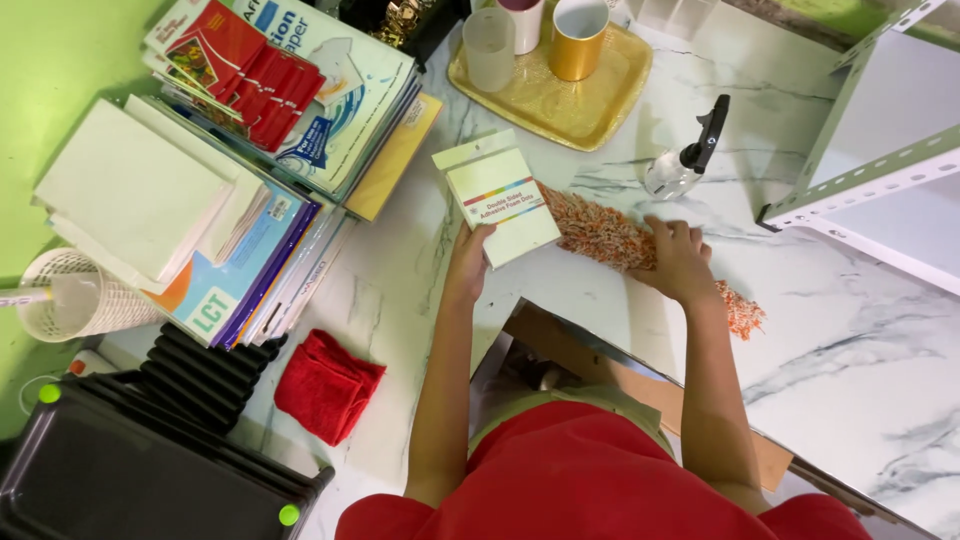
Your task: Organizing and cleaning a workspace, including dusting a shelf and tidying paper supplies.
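Bare arms on both sides, no sleeves showing, bright red top (590, 480) with a khaki-ish strip at the middle.

The left hand (468, 262) holds up a pale flat packet (500, 197) with a rainbow stripe, gripping its near edge above the white marble table (860, 340). Just to its right, the right hand (678, 258) presses flat on a shaggy orange-and-white cloth (600, 232) that lies across the table. Beyond that hand a clear spray bottle (688, 158) with a black trigger lies on its side. At the far edge a gold tray (585, 105) carries cups. Stacks of paper pads (200, 190) fill the left side, with a red folded cloth (327, 385) near them.
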